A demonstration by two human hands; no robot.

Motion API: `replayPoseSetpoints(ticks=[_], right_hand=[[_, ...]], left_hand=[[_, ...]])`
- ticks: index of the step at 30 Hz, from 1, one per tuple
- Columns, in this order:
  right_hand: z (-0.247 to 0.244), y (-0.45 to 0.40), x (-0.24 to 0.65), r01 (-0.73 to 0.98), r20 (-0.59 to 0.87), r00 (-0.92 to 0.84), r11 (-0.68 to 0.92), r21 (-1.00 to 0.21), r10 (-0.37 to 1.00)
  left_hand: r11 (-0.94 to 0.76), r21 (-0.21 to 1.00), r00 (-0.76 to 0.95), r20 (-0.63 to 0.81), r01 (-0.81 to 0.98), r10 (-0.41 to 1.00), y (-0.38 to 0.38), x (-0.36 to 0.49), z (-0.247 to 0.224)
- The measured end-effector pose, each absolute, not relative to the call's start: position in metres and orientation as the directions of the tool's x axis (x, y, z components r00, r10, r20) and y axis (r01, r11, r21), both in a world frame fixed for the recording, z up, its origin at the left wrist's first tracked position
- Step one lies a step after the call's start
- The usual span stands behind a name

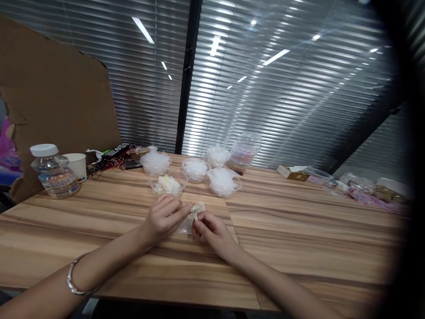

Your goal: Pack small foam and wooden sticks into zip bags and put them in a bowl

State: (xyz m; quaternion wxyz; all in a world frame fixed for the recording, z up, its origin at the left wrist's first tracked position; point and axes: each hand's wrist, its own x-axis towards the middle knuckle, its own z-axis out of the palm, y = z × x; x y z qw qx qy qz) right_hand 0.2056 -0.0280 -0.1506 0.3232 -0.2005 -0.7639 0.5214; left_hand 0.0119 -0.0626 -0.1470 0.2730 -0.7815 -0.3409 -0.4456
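Over the near middle of the table, my left hand (pixel 166 215) and my right hand (pixel 214 232) meet at a small pale crumpled piece (pixel 199 207) with a touch of green. Fingers of both hands are closed in a pinch on it; its kind is too small to make out. Below and between the hands shows a clear plastic bag (pixel 185 226), partly hidden by the fingers. Just beyond my left hand stands a clear bowl (pixel 183 188) holding pale, yellowish crumpled pieces (pixel 168 184).
Farther back are several clear bowls (pixel 195 170) of white filmy material and a clear jar (pixel 244 153). A capped bottle (pixel 55 173), a paper cup (pixel 77 166) and tangled wires (pixel 113 161) stand left, beside a cardboard panel (pixel 59 88). Packaging (pixel 294 173) lies at right.
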Motion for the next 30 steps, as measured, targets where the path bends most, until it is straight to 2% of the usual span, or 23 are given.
replayPoseSetpoints(ticks=[2,5,8,9,11,14,16,18,21,25,30], right_hand=[[-0.149,-0.029,0.207,0.087,0.307,-0.694,0.499,-0.862,0.652],[-0.148,-0.028,0.208,0.207,0.333,-0.678,0.605,-0.769,0.655],[-0.15,-0.026,0.208,0.261,0.345,-0.687,0.66,-0.704,0.639],[-0.15,-0.025,0.208,0.26,0.349,-0.695,0.672,-0.694,0.629],[-0.152,-0.024,0.209,0.237,0.36,-0.708,0.684,-0.69,0.608],[-0.152,-0.022,0.21,0.219,0.366,-0.715,0.688,-0.692,0.596],[-0.151,-0.021,0.211,0.225,0.365,-0.718,0.694,-0.684,0.592],[-0.149,-0.021,0.212,0.232,0.359,-0.725,0.7,-0.676,0.587],[-0.146,-0.02,0.212,0.217,0.349,-0.741,0.697,-0.684,0.574],[-0.147,-0.021,0.211,0.168,0.34,-0.765,0.68,-0.714,0.546],[-0.151,-0.023,0.21,0.227,0.343,-0.733,0.686,-0.691,0.588]], left_hand=[[-0.595,-0.15,0.407,0.854,0.79,0.325,-0.061,0.01,-0.147],[-0.588,-0.169,0.454,0.807,0.791,0.379,-0.062,0.01,-0.148],[-0.617,-0.085,0.447,0.766,0.783,0.462,-0.065,0.014,-0.145],[-0.636,-0.003,0.424,0.748,0.772,0.511,-0.066,0.016,-0.143],[-0.658,0.236,0.354,0.689,0.715,0.632,-0.067,0.02,-0.139],[-0.562,0.616,0.235,0.531,0.552,0.814,-0.065,0.024,-0.134],[-0.447,0.798,0.194,0.403,0.405,0.894,-0.062,0.026,-0.135],[-0.338,0.909,0.178,0.3,0.245,0.937,-0.058,0.027,-0.138],[-0.226,0.973,0.138,0.216,0.057,0.967,-0.054,0.029,-0.144],[-0.087,0.987,0.166,0.109,-0.134,0.98,-0.057,0.033,-0.145],[0.003,0.983,0.239,0.042,-0.183,0.97,-0.06,0.034,-0.142]])
